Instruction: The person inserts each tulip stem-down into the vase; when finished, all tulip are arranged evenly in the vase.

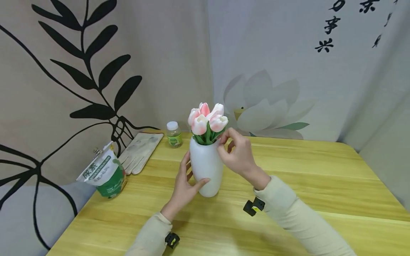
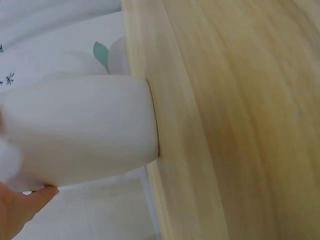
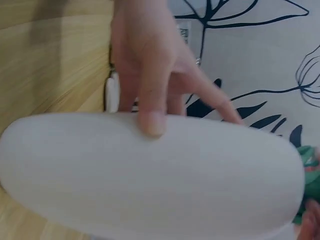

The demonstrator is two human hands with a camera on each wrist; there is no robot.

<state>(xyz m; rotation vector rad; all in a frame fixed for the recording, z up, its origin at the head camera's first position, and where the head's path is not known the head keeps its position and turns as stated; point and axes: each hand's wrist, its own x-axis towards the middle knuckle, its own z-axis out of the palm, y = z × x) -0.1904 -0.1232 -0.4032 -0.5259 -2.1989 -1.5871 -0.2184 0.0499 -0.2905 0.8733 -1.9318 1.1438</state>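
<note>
A smooth white vase [image 1: 206, 169] stands upright on the wooden table, holding pink-and-white tulips [image 1: 208, 119] with green leaves. My left hand [image 1: 184, 188] grips the vase low on its left side. Its thumb lies across the front, seen in the right wrist view as a thumb [image 3: 152, 100] pressed on the white wall. My right hand [image 1: 237, 151] is at the right of the rim, fingers bent, thumb and index close to the leaves. In the right wrist view, the edge cuts off its fingertips [image 3: 311, 220] beside the green leaves [image 3: 311, 185]; whether they pinch a leaf is unclear.
Left of the vase, a small jar [image 1: 174, 135] with a white lid stands near the table's back edge. Pale gloves [image 1: 141, 151] lie beyond a green-and-white pouch [image 1: 107, 174] at the left edge. A printed curtain [image 1: 173, 64] hangs behind the table [image 1: 304, 167].
</note>
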